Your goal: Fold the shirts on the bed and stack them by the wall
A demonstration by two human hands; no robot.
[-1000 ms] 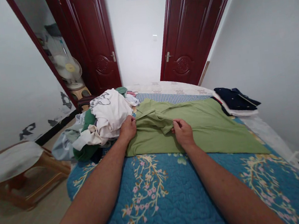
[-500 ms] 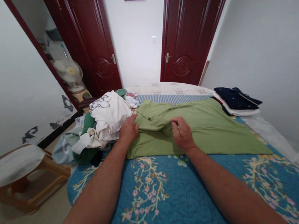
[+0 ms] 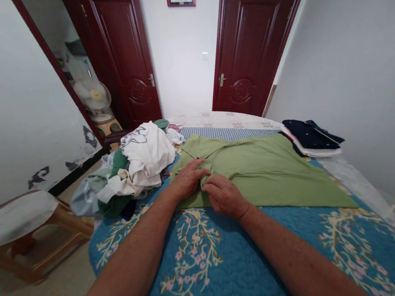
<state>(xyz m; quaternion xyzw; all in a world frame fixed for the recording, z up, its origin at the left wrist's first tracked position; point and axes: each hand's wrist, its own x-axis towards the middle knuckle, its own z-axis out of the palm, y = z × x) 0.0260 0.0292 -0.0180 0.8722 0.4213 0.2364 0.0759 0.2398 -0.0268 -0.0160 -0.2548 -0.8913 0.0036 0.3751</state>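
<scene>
A light green garment lies spread across the blue floral cover, with creases near its left end. My left hand rests on that left end, its fingers apart and reaching right over the cloth. Just to its right, my right hand is closed, pinching a small fold of the green cloth between thumb and fingers. The fingertips of both hands nearly meet at this fold.
A loose heap of white, green and grey clothes lies at the left. Folded dark and white clothes are stacked at the back right. A brown stool stands left of the bed.
My right hand has moved left and slightly down with the cloth. My left hand has shifted right, off the edge of the white heap and onto the green garment.
</scene>
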